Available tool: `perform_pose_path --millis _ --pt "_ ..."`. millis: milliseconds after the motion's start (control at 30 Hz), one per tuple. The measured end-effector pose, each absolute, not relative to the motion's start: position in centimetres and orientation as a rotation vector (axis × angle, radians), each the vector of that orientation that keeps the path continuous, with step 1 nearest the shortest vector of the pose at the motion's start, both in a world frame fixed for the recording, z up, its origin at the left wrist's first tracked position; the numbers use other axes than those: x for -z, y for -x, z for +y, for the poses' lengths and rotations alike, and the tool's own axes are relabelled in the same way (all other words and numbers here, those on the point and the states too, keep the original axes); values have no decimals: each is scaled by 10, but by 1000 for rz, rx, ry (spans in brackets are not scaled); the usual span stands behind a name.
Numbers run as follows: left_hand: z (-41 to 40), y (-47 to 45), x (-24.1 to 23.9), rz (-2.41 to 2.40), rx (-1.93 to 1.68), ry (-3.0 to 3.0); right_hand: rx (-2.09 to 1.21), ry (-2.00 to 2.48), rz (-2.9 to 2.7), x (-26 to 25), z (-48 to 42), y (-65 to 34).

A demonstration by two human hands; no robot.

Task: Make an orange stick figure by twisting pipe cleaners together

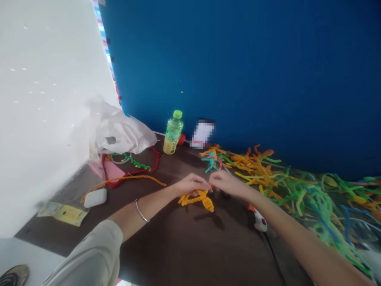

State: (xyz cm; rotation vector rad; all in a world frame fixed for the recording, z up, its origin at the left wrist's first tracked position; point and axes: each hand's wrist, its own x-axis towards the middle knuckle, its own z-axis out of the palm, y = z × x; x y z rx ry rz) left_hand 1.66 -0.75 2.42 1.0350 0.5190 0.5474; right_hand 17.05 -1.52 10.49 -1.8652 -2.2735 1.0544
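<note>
My left hand [193, 184] is closed on an orange pipe-cleaner figure [195, 200], which hangs below the fingers just above the dark table [178, 246]. A rounded, coiled end of the figure points down and to the right. My right hand [222, 182] meets the left one, its thumb and fingers pinched together at the figure's upper edge. What lies between those fingertips is too small to make out. Behind the hands lies a small teal pipe-cleaner figure [212, 162] with pink bits.
Orange [262, 169] and green pipe cleaners [318, 198] heap along the right. A white-and-red corded tool [259, 220] lies under my right forearm. A drink bottle [173, 133] stands at the back; left are a plastic bag [125, 133], white case [95, 198] and yellow wrapper [64, 213].
</note>
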Motion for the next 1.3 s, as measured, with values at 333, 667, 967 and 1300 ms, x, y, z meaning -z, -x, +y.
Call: perform_pose_path --millis 333,667,967,1300 --pt "-7 -13 -27 456 -374 -1144 -1454 1722 -1925 -90 -35 -181" --pt "-16 -18 -36 440 -161 -1256 -1410 1610 -1515 -67 -80 -180" --pt "-28 -10 -47 525 -63 -1368 -1318 1383 -1136 -42 -117 -153" --pt "-51 14 -33 528 -205 -1300 -906 1256 -1352 -38 -146 -127"
